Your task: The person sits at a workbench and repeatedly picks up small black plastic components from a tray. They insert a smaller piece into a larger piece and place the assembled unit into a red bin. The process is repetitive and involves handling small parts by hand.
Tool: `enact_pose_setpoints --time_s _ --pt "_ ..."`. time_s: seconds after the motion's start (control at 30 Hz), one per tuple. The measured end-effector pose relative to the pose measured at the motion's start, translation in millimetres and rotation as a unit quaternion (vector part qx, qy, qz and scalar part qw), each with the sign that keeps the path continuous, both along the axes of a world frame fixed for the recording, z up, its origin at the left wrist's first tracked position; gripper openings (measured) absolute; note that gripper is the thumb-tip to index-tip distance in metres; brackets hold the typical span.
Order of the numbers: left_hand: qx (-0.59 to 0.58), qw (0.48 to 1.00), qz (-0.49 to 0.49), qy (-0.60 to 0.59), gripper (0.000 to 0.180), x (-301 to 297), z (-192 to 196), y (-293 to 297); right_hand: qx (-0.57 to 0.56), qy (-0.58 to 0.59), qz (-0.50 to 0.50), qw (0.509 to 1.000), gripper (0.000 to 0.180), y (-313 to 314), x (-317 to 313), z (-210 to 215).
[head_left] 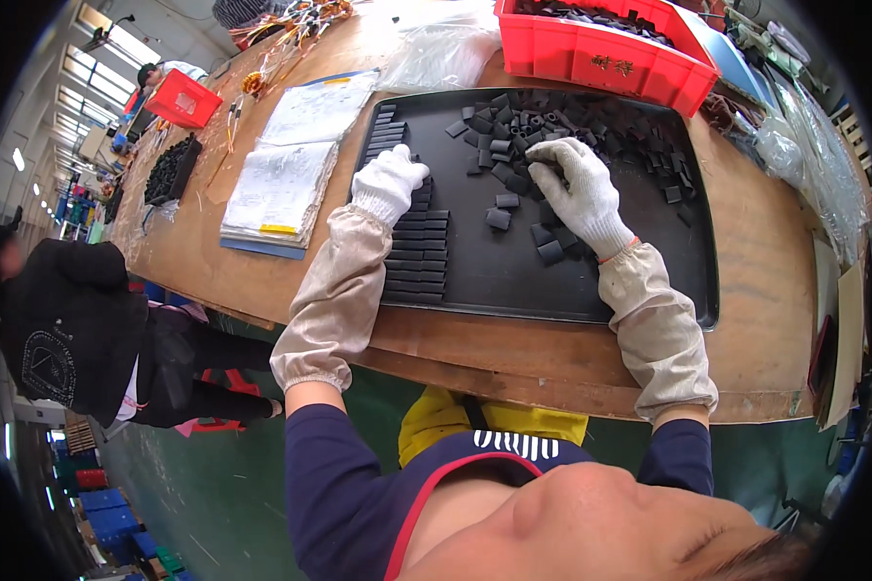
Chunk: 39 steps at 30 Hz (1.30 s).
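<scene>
Short black cylindrical tube pieces [498, 220] lie across a shallow black rectangular tray [509, 290] before you, stacked neatly in rows along its left side and loosely heaped toward its far right. The tray rests on a broad brown wooden table [765, 300] in a workshop with a green floor [237, 484]; a person in a dark jacket [82, 310] is off to your left.

Bare tray separates the rows from the loose pieces, and bare wood opens to its right. The tray's near rim runs close to the table's front edge. A red plastic bin [601, 63] of black parts crowds the far rim, while white paper sheets on a blue backing [281, 179] sit just beside the left one.

Your white-gloved left hand [389, 182] is bent over the rows, covering some; whether it grasps a piece cannot be told. Your white-gloved right hand [576, 192] curls at the heap, thumb and fingers drawn together, their tips too unclear to show any piece between them. The bin's top is cut off by the frame.
</scene>
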<state>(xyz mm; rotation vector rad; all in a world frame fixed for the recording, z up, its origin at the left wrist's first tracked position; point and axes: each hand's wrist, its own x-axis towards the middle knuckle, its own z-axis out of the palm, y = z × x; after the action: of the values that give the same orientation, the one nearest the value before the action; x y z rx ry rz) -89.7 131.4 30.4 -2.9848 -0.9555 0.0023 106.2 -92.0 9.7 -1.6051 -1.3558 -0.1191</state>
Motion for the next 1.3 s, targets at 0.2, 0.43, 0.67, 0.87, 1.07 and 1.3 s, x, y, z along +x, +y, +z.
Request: enact_pose_setpoints --time_s 0.2,0.43,0.67,0.87,1.07,1.3 --pt "0.07 0.981 -0.132 -0.125 0.034 -9 -1 -6 -0.013 -0.01 -0.002 1.0 0.017 1 -2 1" --pt "-0.797 0.472 -0.028 -0.376 0.061 22 -5 -73 0.035 -0.015 0.013 0.999 0.02 -2 -7 6" --pt "-0.72 0.565 0.01 -0.402 0.053 47 -13 -104 -0.046 -0.074 0.02 0.996 0.042 -3 -10 8" --pt "-0.709 0.593 -0.019 -0.381 0.052 34 -24 -102 0.013 -0.043 0.035 0.998 0.028 0 -19 -5" --pt "-0.702 0.631 -0.011 -0.329 0.038 30 -21 -98 0.026 -0.029 0.03 0.999 0.021 -1 -13 0" --pt "-0.748 0.583 -0.012 -0.317 0.036 28 -16 -95 0.069 -0.071 0.077 0.992 0.018 -4 -5 15"
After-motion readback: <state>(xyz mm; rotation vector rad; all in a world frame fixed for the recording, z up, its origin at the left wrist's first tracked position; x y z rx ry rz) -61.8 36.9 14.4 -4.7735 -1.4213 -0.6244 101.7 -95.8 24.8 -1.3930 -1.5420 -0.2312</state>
